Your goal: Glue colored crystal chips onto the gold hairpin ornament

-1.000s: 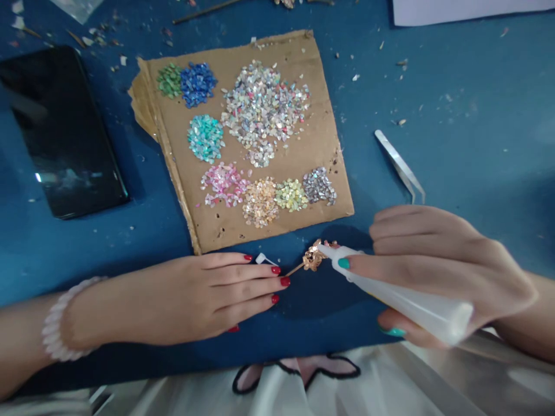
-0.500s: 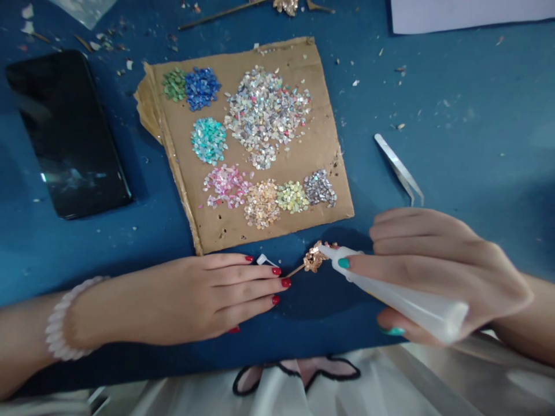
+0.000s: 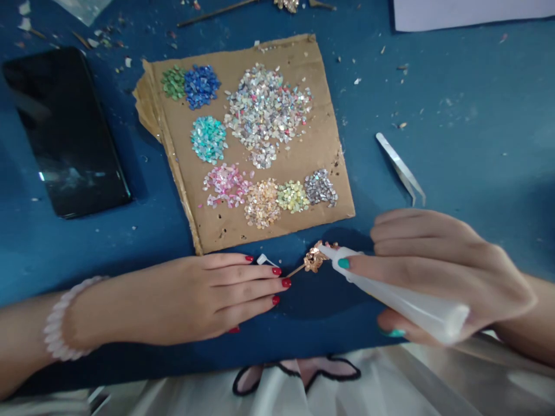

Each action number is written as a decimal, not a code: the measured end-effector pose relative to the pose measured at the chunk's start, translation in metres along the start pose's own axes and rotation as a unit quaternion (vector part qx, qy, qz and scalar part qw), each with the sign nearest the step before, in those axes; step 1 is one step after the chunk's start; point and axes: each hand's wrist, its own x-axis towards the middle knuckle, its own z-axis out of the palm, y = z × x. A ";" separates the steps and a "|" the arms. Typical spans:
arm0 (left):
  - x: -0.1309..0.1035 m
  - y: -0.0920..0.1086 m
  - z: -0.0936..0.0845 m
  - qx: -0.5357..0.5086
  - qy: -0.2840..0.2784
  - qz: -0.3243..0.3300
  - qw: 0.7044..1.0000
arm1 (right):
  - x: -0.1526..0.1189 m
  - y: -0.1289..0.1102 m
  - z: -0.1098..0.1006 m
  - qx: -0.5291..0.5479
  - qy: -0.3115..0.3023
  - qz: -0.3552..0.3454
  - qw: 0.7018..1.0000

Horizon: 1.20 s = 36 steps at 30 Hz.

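Observation:
My left hand (image 3: 191,297) lies flat on the blue table, fingers stretched out over the thin stem of a gold-coloured flower hairpin (image 3: 311,263). The stem shows from beneath the fingertips; the rest is covered. In my right hand (image 3: 451,260) is a translucent white glue tube (image 3: 403,294), gripped between thumb and fingers and tilted down to the left. Its narrow nozzle meets the hairpin's flower head, and whether glue is coming out cannot be seen. A small white cap (image 3: 262,259) lies by the left fingertips.
Beyond the hands, a cardboard sheet (image 3: 299,225) bears several piles of coloured shell chips (image 3: 266,107). Metal tweezers (image 3: 401,167) lie to its right. A black phone (image 3: 67,133) is at left. White paper (image 3: 472,14) and another stem (image 3: 217,15) are at the far edge.
Both hands, the glue tube and the hairpin keep almost the same positions. Only a very slight shift of the whole view shows.

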 end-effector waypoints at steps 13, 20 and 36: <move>-0.001 0.000 0.000 -0.003 -0.005 0.001 1.000 | 0.008 -0.002 0.007 0.022 0.000 -0.013 1.000; 0.000 0.000 -0.003 -0.009 -0.006 0.000 1.000 | 0.012 0.006 0.009 0.066 -0.002 -0.049 0.997; -0.006 0.006 0.002 0.003 -0.007 -0.007 1.000 | 0.021 0.004 0.005 0.067 -0.075 -0.077 0.992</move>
